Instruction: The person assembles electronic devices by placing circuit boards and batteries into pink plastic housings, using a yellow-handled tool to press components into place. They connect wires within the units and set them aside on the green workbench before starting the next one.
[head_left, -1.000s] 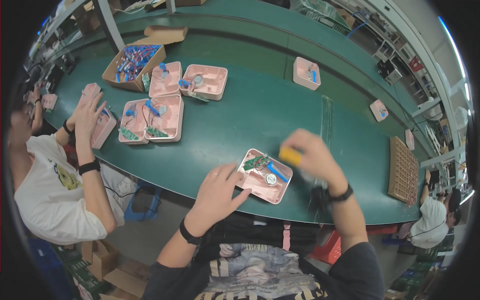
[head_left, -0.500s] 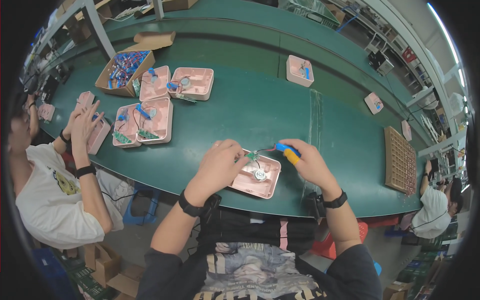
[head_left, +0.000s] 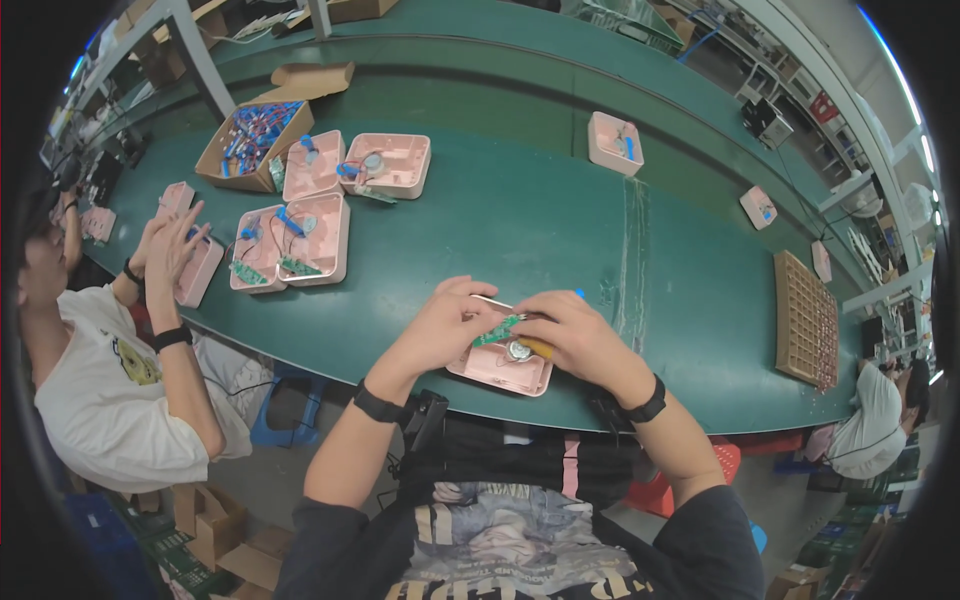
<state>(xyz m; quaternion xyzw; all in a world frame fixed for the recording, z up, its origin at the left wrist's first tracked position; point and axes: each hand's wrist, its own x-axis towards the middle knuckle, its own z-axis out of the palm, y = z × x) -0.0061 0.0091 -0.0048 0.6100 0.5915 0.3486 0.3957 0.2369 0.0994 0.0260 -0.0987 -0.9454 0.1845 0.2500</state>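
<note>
In front of me a pink plastic case lies on the bench, its open side up, with a round silver speaker inside. Over it, the fingers of my left hand pinch a small green circuit board. My right hand, a yellow cover on its thumb, has its fingers closed at the board's right end. The exact grip is partly hidden. Just past the right knuckles shows the end of a blue battery; whether this hand holds it I cannot make out.
Several pink cases with boards and batteries stand at left, near a cardboard box of blue batteries. Another case sits far right of centre. A brown compartment tray is at right. A co-worker sits to my left.
My right hand has moved left from beside the case to the circuit board, and the battery is now mostly hidden. The board is turned so more of its green face shows.
</note>
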